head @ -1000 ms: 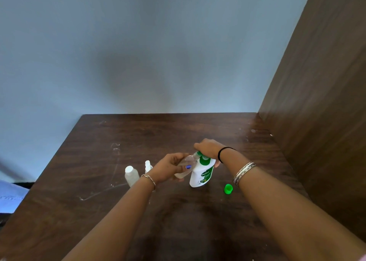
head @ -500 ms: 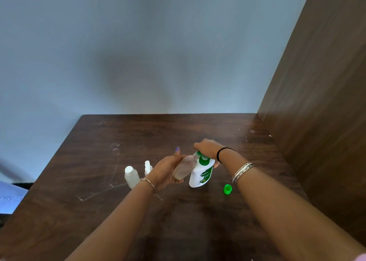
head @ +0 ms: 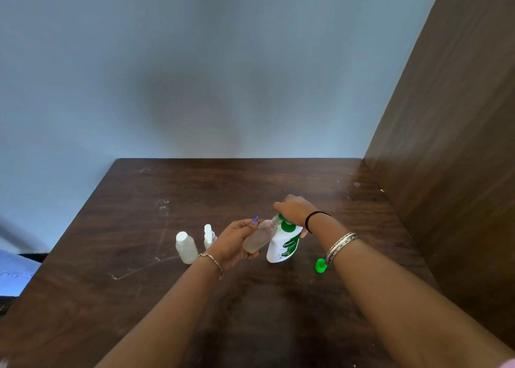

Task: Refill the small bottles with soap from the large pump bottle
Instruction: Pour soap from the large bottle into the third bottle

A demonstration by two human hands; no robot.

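1. Soap from the large pump bottle (head: 284, 245) was going into a small clear bottle (head: 258, 239), which the left hand (head: 234, 242) held tilted, its mouth right at the pump spout. The fingers and thumb were curled round its body, so the grip was clamped on it. It looked partly filled with pale liquid.
2. A loose green cap (head: 320, 265) lay on the surface (head: 139, 284) just right of the pump bottle, near the right forearm.
3. The pump bottle stood upright on the surface, and the right hand (head: 292, 208) covered its green pump head from above, the grip apparently pressing on the head; the fingertips were hidden.
4. Left of the held bottle stood a capped white bottle (head: 186, 247) and a small spray bottle (head: 209, 235), the latter partly behind the left hand.
5. Handling, as a judgement: the small bottle seemed light, thin-walled and squeezable, likely slippery if soap ran outside, so a mid-body hold suits it. The pump bottle looked heavier and stable, best steadied through its head or shoulder.
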